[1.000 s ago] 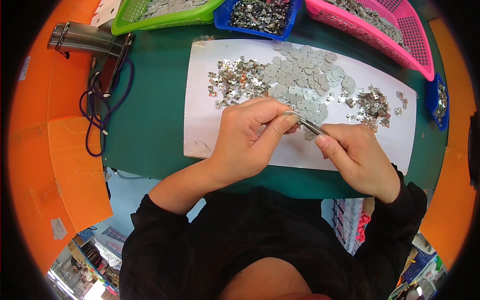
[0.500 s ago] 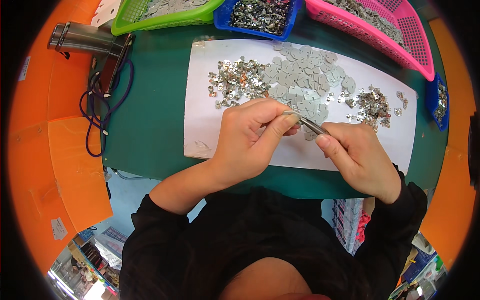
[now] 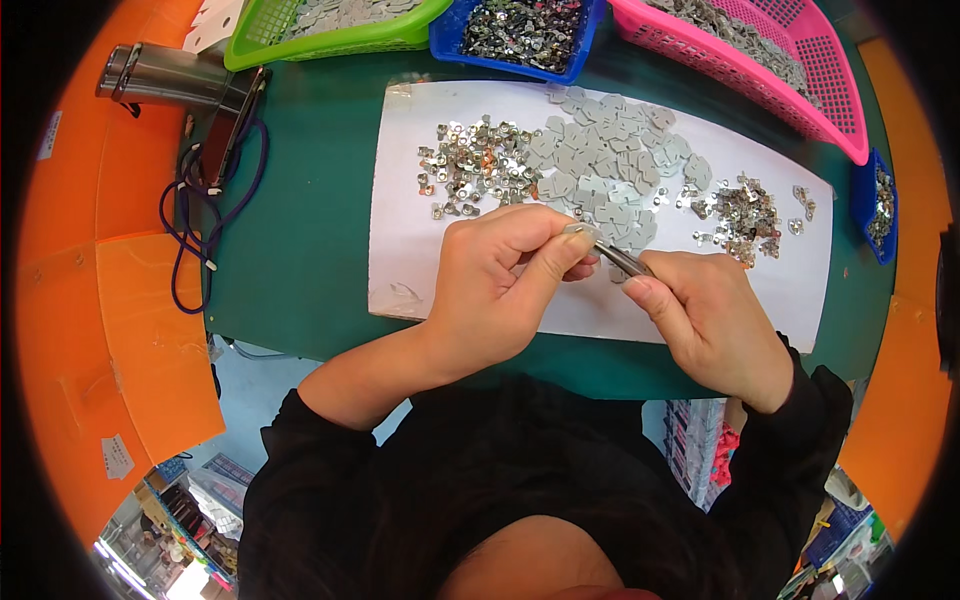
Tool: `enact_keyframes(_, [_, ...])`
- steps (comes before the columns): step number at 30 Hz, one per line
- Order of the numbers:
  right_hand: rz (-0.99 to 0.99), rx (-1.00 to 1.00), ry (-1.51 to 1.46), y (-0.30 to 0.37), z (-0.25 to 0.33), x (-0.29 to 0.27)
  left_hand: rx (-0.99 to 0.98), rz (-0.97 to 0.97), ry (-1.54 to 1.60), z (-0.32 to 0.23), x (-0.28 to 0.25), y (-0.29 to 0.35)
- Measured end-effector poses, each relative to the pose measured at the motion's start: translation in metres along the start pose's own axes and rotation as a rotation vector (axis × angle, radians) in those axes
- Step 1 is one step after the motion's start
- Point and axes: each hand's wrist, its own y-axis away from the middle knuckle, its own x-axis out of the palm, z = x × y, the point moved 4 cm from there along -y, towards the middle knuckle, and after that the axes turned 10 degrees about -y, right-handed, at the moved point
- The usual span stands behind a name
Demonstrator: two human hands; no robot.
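Note:
Between thumb and forefinger, my left hand (image 3: pixel 510 280) pinches a small flat grey piece (image 3: pixel 580 229), mostly hidden by the fingers. My right hand (image 3: pixel 715 315) is wrapped round a slim metal hand tool (image 3: pixel 622 259), probably pliers or tweezers. Its tip meets the grey piece at my left fingertips. Just beyond the hands, a pile of flat grey notched plates (image 3: pixel 610 150) covers the middle of a white board (image 3: pixel 420 270). Small shiny metal clips (image 3: pixel 480 160) lie heaped on the left, and more small metal parts (image 3: pixel 748 215) on the right.
Along the back of the green table (image 3: pixel 290 240) stand a green basket (image 3: pixel 340 45), a blue tray (image 3: pixel 515 66) and a pink basket (image 3: pixel 735 80), all filled with parts. A smaller blue tray (image 3: pixel 876 205) sits at the right. A steel cylinder (image 3: pixel 170 75) and a dark cord (image 3: pixel 262 165) are at left.
My right hand and the tool have tilted slightly, the wrist shifting a little down and left. My left hand keeps its pinch in nearly the same place.

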Motion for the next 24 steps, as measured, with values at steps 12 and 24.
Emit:
enact_keyframes(12, [0.016,0.097,-0.248,-0.002,-0.005,0.007,-0.078,0.001,0.107,0.004,0.002,0.0])
enact_keyframes(24, [-0.075,0.053,-0.184,-0.001,-0.006,0.015,-0.094,-0.114,0.165,0.009,0.007,0.003])
